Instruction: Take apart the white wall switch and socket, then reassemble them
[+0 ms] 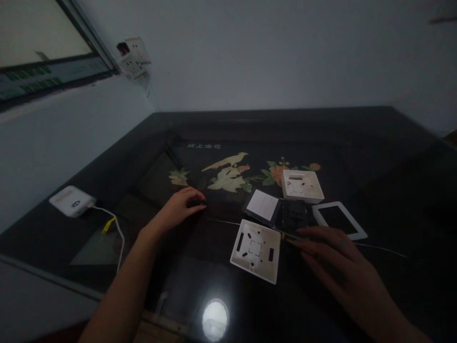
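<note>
Two shallow, square white boxes [255, 247] [303, 185], slotted and open-topped

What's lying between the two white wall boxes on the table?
In the head view, a white-labelled black plate and another black piece lie between the nearer box and the farther box.

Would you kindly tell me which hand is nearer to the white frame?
Right: the right hand is just on the near side of the white frame, while the left hand is far to its left.
</note>
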The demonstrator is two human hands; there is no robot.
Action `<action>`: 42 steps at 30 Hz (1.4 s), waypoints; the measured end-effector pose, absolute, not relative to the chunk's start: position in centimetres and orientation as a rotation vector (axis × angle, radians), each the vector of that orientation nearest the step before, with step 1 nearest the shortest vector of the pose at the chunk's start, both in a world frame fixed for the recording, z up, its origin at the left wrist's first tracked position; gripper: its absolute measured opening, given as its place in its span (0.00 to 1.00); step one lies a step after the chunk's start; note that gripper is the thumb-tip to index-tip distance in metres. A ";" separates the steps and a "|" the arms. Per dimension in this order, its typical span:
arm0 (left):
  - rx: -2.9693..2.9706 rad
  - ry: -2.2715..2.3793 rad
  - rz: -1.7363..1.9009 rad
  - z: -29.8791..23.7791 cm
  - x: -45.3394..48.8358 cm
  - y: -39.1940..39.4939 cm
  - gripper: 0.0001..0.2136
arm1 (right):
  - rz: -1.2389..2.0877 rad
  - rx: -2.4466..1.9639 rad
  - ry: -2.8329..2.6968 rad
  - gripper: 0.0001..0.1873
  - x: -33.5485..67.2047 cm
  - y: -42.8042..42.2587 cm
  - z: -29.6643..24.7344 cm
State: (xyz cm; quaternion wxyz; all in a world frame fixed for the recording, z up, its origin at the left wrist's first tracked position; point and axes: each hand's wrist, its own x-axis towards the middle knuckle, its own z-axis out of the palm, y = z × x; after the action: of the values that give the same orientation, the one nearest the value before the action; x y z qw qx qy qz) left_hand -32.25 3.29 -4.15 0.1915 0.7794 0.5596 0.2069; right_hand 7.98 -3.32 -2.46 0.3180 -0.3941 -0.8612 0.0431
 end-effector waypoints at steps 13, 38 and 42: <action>2.151 1.419 0.626 -3.0 -26.5 2.0 0.04 | 0.127 -0.793 -2.517 0.15 6.4 -5.3 -4.3; 2.484 0.807 0.332 -1.4 -15.8 4.2 0.04 | 0.300 -0.705 -2.503 0.07 5.1 -7.0 -3.2; 2.388 0.887 0.471 -0.6 -16.7 3.2 0.07 | 0.276 -0.703 -2.491 0.09 5.1 -6.9 -3.4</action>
State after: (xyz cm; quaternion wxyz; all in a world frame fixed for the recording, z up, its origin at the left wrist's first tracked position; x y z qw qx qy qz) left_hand -16.69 3.20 -0.65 0.2720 0.8870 0.3295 0.1751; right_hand 5.13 -6.95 -3.38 0.2662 -0.2604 -0.9224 0.1023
